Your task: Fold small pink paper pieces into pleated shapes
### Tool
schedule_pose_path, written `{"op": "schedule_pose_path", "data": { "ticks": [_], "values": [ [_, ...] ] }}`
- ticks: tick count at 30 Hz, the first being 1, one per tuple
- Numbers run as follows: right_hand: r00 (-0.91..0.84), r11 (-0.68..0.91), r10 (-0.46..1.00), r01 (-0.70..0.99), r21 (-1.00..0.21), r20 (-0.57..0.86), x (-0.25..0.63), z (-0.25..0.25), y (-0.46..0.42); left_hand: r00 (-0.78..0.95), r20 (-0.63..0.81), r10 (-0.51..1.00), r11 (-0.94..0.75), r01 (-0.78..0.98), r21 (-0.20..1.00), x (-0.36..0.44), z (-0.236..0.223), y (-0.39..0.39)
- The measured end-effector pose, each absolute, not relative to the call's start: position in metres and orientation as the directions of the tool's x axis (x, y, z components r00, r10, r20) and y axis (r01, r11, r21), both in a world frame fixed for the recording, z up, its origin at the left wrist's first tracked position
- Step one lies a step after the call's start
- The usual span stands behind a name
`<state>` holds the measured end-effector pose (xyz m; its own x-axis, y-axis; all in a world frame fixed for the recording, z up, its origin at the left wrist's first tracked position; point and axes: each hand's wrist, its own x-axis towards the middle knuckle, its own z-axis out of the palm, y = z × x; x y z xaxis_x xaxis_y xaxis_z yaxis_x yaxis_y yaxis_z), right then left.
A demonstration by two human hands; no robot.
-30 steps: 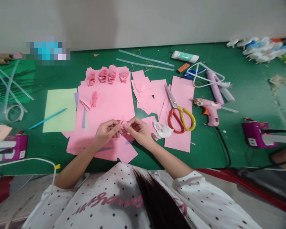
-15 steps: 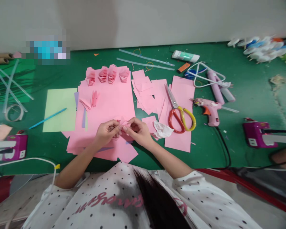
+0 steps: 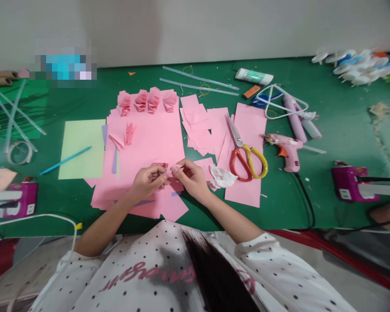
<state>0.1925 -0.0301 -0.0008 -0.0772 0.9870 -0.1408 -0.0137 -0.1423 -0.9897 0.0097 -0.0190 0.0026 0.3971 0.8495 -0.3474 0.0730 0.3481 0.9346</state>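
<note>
Centrally, a small pink paper piece (image 3: pixel 170 172) is pinched between thumb and fingers of both the left hand (image 3: pixel 147 180) and the right hand (image 3: pixel 192 177), above the stacked pink sheets (image 3: pixel 149 141). Presumably very light, pliable and easily creased, it is best held gently by its edges or folds.

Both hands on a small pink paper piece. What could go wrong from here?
1. Red-and-yellow-handled metal scissors lie beyond the right hand; reaching across might catch a blade.
2. The pink plastic glue gun's black cord runs to the near table edge; a snag could drag the gun.
3. The loose pleated pink papers might get knocked.
</note>
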Motion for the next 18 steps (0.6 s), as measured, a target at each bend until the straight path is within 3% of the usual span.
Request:
{"op": "schedule_pose_path", "data": {
  "ticks": [18],
  "values": [
    [-0.177,-0.155,0.972,0.002,-0.988,-0.153,0.194,-0.008,-0.032,0.437,-0.413,0.799,0.42,0.086,0.904,0.006,0.015,-0.013]
  ]
}}
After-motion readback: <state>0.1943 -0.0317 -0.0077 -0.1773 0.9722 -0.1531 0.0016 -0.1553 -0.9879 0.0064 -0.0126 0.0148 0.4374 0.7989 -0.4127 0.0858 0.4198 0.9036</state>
